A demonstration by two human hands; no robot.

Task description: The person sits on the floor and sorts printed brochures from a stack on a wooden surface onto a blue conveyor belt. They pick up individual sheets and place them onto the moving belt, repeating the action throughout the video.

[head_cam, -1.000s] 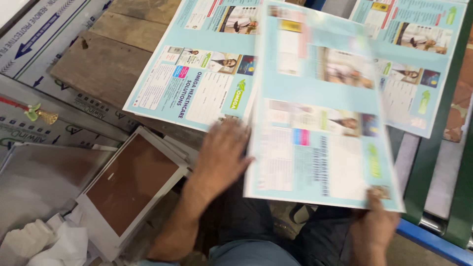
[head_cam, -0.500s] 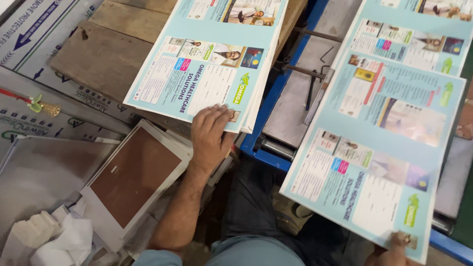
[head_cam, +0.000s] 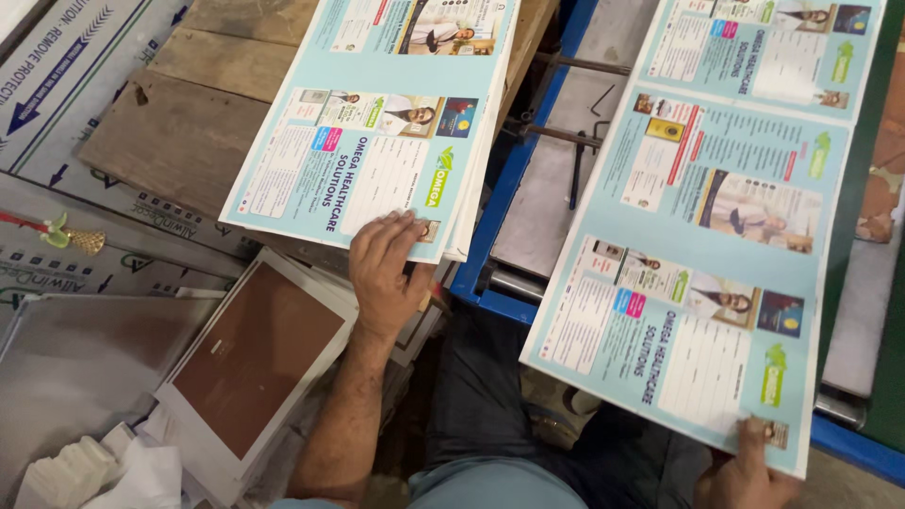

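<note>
Left hand (head_cam: pixel 386 273) is laid flat, fingers spread, on the near right corner of the stack of printed sheets (head_cam: pixel 372 141); nothing is gripped, the stack is only pressed down. The stack sits on the wooden bench (head_cam: pixel 170 132), its near right corner overhanging the bench's near edge.

Right hand (head_cam: pixel 749 467) is seen only at the bottom of the view; the near corner of a single long printed sheet (head_cam: pixel 716 217) is pinched by its fingers.

Change over the last second: that sheet was held over the stack, covering it; it is now swung well clear to the right and held over the blue metal frame (head_cam: pixel 509 188) and its grey plate (head_cam: pixel 556 179). The left hand has been kept on the stack's corner throughout. Judged from this: one sheet has been separated and carried off while the remainder is held in register.

Below the bench's near edge, a white-bordered brown panel (head_cam: pixel 250 363) and crumpled white wrapping (head_cam: pixel 90 471) are seen.
</note>
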